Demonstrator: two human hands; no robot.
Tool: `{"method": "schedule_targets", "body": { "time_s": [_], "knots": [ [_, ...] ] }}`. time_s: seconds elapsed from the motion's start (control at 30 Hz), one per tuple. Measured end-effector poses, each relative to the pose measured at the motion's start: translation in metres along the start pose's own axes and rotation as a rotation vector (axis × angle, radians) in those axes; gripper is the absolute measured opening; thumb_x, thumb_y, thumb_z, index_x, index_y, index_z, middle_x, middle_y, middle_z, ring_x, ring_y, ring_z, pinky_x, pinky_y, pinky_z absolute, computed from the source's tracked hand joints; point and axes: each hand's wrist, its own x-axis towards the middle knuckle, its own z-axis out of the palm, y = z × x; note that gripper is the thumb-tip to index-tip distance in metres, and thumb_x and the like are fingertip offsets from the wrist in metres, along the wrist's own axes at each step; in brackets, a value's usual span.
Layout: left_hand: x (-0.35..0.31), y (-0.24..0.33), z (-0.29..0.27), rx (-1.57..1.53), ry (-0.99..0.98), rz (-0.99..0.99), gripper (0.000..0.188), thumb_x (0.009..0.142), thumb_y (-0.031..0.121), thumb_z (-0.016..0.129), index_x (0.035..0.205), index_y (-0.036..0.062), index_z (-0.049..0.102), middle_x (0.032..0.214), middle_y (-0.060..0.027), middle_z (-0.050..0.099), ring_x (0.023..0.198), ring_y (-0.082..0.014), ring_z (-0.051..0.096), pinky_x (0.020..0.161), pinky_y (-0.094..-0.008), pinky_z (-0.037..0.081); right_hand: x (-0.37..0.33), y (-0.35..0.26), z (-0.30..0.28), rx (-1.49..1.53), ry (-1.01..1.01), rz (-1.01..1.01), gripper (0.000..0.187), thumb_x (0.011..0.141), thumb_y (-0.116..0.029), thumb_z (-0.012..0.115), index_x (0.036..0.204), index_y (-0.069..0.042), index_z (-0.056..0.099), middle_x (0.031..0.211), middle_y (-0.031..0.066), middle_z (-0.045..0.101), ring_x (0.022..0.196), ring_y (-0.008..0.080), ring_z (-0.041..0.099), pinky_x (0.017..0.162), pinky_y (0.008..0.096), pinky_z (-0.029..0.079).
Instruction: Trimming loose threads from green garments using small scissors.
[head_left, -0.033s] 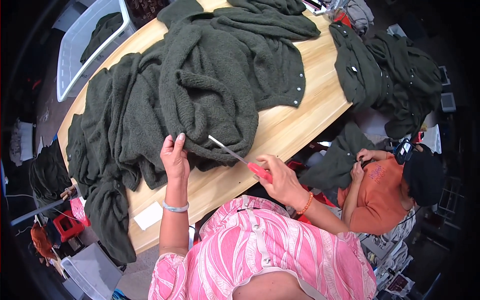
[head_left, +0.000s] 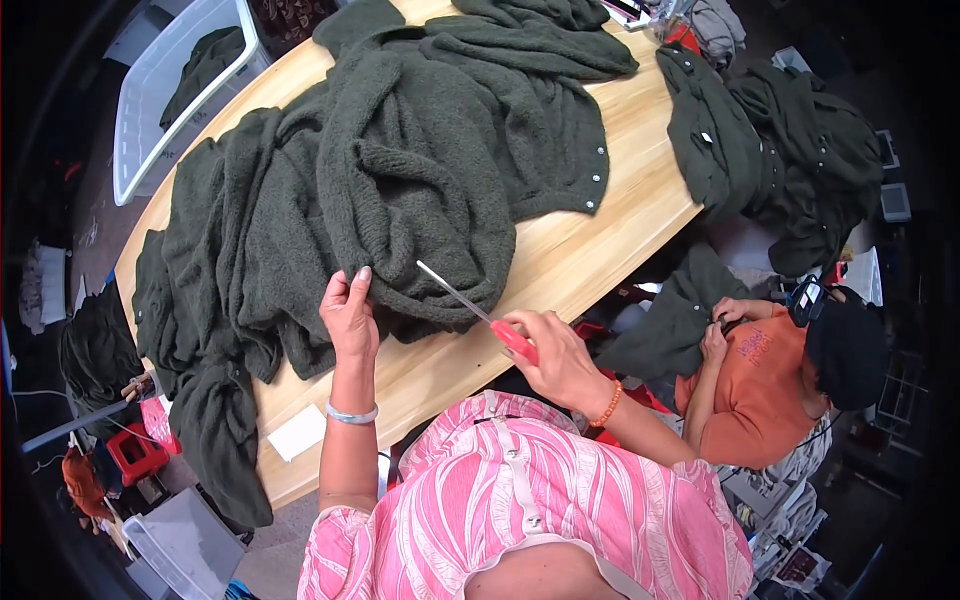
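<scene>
A dark green knitted cardigan lies bunched on the wooden table in front of me. My left hand pinches the near edge of its knit between thumb and fingers. In my right hand are red-handled scissors, held by the handle. Their slim metal blades look closed and point up and left over the cardigan's near fold, a little right of my left hand. Whether the tip touches the knit I cannot tell. More dark green knitwear is heaped left of my left hand and hangs over the table's edge.
The wooden table has a white paper near its front left. A clear plastic bin stands at the far left. Green garments hang at the right edge. A co-worker in orange handles a green garment close on my right.
The scissors and my right hand have shifted very slightly up and to the left. My left hand and the cardigan look the same.
</scene>
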Motion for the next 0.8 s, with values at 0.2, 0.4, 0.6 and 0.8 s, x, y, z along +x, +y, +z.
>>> {"method": "schedule_targets", "body": {
  "time_s": [0.2,0.4,0.6,0.8],
  "knots": [
    [0.007,-0.012,-0.016,0.255,-0.021,0.149,0.014,0.085,-0.003,0.067,0.078,0.0076,0.061,0.078,0.0064,0.056,0.071,-0.0022,0.047,0.066,-0.0186,0.04,0.017,-0.017,0.006,-0.124,-0.37,0.001,0.021,0.086,-0.016,0.06,0.097,-0.003,0.049,0.071,0.0232,0.061,0.074,0.0418,0.062,0.068,0.0517,0.049],
    [0.004,-0.008,-0.014,0.25,-0.066,0.117,0.005,0.086,0.0,0.066,0.087,0.0046,0.064,0.087,0.0022,0.063,0.078,-0.0052,0.055,0.075,-0.0206,0.045,0.02,-0.019,0.001,-0.171,-0.435,-0.066,0.025,0.086,-0.02,0.061,0.097,-0.003,0.049,0.068,0.0232,0.061,0.071,0.043,0.062,0.065,0.0522,0.05],
    [-0.002,-0.013,-0.014,-0.129,-0.067,-0.12,0.025,0.093,0.007,0.058,0.117,0.0021,0.055,0.114,-0.0079,0.063,0.099,-0.0194,0.063,0.089,-0.0343,0.052,0.009,-0.009,-0.007,-0.091,-0.362,-0.025,0.023,0.085,-0.02,0.062,0.097,-0.005,0.05,0.069,0.0231,0.061,0.071,0.0432,0.062,0.065,0.0519,0.049],
    [-0.014,-0.019,-0.003,-0.107,0.052,-0.085,0.033,0.093,0.01,0.059,0.122,-0.0029,0.05,0.118,-0.0128,0.06,0.105,-0.0237,0.061,0.093,-0.0403,0.051,0.0,-0.013,-0.008,-0.241,-0.429,-0.044,0.022,0.087,-0.023,0.06,0.096,-0.005,0.049,0.067,0.0222,0.06,0.068,0.0419,0.062,0.063,0.0516,0.048]
  ]
}}
